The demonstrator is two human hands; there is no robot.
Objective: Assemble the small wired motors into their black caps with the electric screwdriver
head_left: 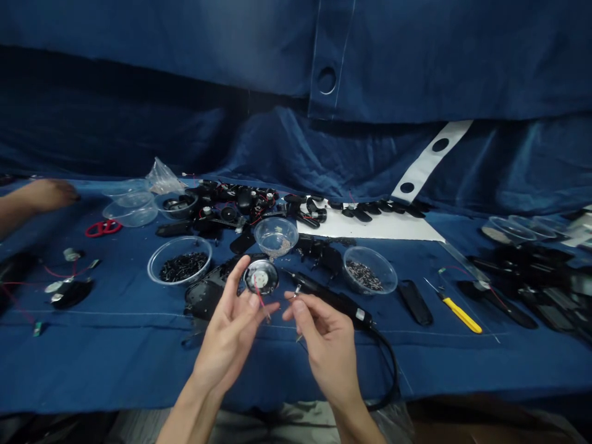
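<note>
My left hand (234, 330) holds a small round speaker (261, 276) between thumb and fingers, with red wires trailing from it. My right hand (324, 336) is pinched on a tiny metal part (296, 292), close to the speaker's wires. A black electric screwdriver (330, 298) with a cable lies on the blue cloth just behind my right hand. A black plastic housing (206, 293) sits beside my left hand.
Clear bowls hold black screws (181, 261), silver screws (276, 236) and small dark parts (369, 269). A heap of black parts (231, 209) lies behind. A yellow-handled tool (460, 313), red scissors (102, 227) and another person's hand (44, 194) are to the sides.
</note>
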